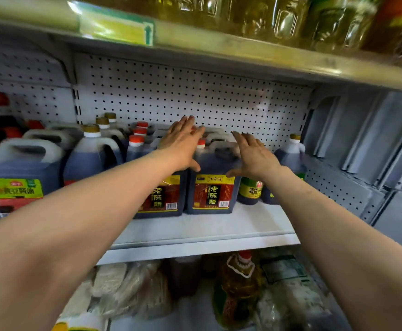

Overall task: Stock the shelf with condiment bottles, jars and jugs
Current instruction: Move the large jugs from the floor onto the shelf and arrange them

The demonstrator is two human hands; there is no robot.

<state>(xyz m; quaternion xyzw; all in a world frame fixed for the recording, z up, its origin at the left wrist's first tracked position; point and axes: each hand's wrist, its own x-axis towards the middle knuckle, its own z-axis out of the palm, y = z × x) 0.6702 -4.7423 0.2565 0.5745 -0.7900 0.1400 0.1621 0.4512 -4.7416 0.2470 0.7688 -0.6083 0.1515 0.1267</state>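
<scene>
Now my left hand (182,142) and right hand (252,154) rest flat-fingered against a dark vinegar jug (213,187). Neither grips it; it stands upright on the white shelf (219,228).

1. The vinegar jug (213,187) is translucent plastic, dark with liquid, under a glossy red and yellow printed label.
2. The shelf (202,235) looks like smooth white painted metal.
3. The back panel (195,91) is matt white perforated sheet.
4. The oil bottles (278,17) overhead are clear, shiny plastic.
5. The jug caps (136,140) are smooth red plastic.
</scene>
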